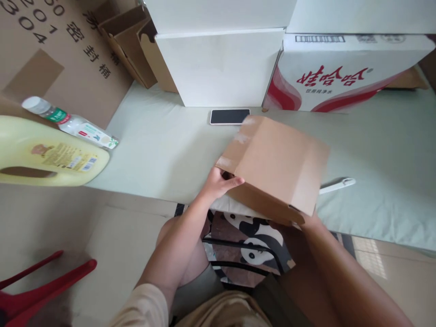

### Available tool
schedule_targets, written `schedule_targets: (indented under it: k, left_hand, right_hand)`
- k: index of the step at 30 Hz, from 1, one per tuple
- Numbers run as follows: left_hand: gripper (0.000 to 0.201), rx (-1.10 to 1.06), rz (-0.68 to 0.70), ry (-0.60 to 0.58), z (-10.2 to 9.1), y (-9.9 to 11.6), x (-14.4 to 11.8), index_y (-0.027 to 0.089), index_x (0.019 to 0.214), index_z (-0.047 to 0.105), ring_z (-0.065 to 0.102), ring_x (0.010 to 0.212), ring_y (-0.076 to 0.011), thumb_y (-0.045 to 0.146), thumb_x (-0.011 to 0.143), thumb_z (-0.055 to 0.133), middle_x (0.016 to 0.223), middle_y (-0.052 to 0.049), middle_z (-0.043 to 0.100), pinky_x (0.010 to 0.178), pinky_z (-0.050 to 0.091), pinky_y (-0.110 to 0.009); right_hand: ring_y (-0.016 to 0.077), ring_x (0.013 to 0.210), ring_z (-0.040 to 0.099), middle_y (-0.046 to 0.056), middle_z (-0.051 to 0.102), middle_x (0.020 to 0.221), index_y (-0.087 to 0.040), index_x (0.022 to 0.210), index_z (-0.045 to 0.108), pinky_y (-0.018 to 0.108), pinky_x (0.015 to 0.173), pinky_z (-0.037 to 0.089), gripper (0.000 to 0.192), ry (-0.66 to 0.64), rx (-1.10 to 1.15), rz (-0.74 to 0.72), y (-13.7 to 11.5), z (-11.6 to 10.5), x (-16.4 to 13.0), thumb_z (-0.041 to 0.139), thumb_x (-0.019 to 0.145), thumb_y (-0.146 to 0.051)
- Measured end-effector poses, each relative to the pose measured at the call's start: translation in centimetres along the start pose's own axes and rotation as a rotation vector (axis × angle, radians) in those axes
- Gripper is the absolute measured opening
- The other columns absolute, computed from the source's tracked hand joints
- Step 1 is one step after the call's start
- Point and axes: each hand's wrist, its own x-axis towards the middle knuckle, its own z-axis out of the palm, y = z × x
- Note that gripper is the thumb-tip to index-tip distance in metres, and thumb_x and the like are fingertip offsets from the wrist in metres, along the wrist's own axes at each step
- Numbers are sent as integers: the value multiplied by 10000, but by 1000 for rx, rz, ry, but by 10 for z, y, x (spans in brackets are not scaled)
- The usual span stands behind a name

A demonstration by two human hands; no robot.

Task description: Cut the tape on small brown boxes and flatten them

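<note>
A brown cardboard box (275, 163) is tilted at the near edge of the covered table. My left hand (221, 184) grips its left corner, thumb along the near edge and the other fingers hidden behind the flap. At the lower right corner, my right hand (308, 221) holds the box from below, most of its fingers out of sight. Pale torn patches mark the box's left side. On the cloth to its right lies a slim white tool (337, 185), partly hidden by the box; its kind is unclear. Just behind the box is a phone (230, 116) with a dark screen.
White cartons (221, 68) and a red-and-white water carton (327, 77) line the back. At left are a large printed carton (64, 54), a clear bottle (70, 122) and a yellow jug (51, 152). A red stool-like object (44, 286) stands on the floor.
</note>
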Motion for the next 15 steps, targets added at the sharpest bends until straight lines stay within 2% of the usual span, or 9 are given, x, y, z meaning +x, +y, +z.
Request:
schedule_targets:
  k: [2, 4, 7, 10, 12, 15]
  left_hand:
    - [666, -44, 2, 135, 2, 4, 2, 161, 1050, 722, 678, 1138, -327, 524, 539, 948, 1050, -143, 739, 995, 527, -413]
    - [599, -88, 11, 237, 5, 8, 4, 161, 939, 737, 691, 1098, -308, 499, 501, 967, 982, -131, 740, 960, 534, -375]
    - [541, -95, 27, 323, 8, 12, 6, 159, 870, 733, 693, 1091, -289, 471, 499, 972, 962, -132, 740, 964, 526, -352]
    - [470, -36, 47, 406, 8, 8, 6, 161, 845, 726, 695, 1077, -286, 445, 551, 958, 910, -119, 733, 975, 523, -356]
    - [422, -8, 78, 426, 5, 4, 5, 171, 826, 714, 680, 1131, -291, 397, 566, 958, 914, -111, 731, 1021, 505, -360]
    - [458, 5, 28, 299, -1, 0, 2, 179, 831, 709, 643, 1231, -308, 265, 479, 989, 955, -114, 738, 1113, 451, -390]
  right_hand:
    - [359, 1122, 658, 98, 738, 1017, -257, 893, 718, 521, 963, 544, 319, 34, -63, -64, -6, -2, 0, 795, 739, -525]
    - [393, 1091, 675, 108, 747, 917, -264, 799, 718, 549, 965, 532, 323, 11, -174, -174, -12, -2, 1, 767, 710, -570]
    - [366, 994, 716, 105, 763, 897, -261, 836, 741, 538, 914, 553, 375, -27, -288, -275, -16, -2, 0, 620, 804, -614]
    - [340, 996, 714, 105, 764, 987, -252, 975, 724, 512, 875, 573, 428, 78, -210, -245, -16, 1, -3, 514, 882, -613]
    - [318, 1014, 703, 103, 748, 1059, -247, 1050, 680, 486, 864, 578, 416, 128, -150, -229, -17, 4, -3, 546, 877, -600]
    - [242, 843, 678, 62, 722, 932, -243, 989, 634, 386, 736, 568, 309, 202, -113, -160, -23, 9, 2, 675, 826, -502]
